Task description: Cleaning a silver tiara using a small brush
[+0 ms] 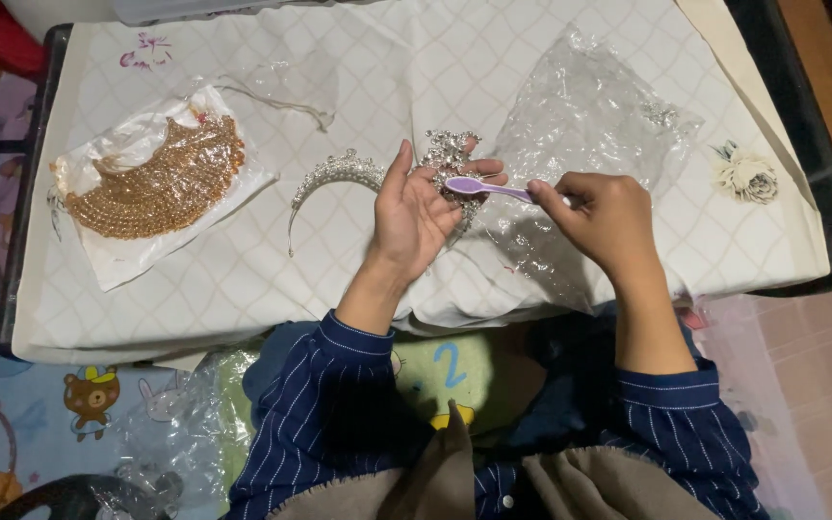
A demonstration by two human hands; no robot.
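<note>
My left hand (pixel 416 207) is raised palm up over the table and holds a sparkling silver jewelled piece (pixel 450 154) between thumb and fingers. My right hand (pixel 604 217) grips the handle of a small purple toothbrush (pixel 479 186), whose head rests against the silver piece. A silver tiara (pixel 334 178) lies on the cloth just left of my left hand.
A gold beaded necklace (pixel 161 183) lies on a white plastic bag at the left. A crumpled clear plastic bag (pixel 580 125) sits behind my right hand. A cream fabric flower (pixel 746 176) lies at the right edge. The white patterned cloth (pixel 243 279) covers the low table.
</note>
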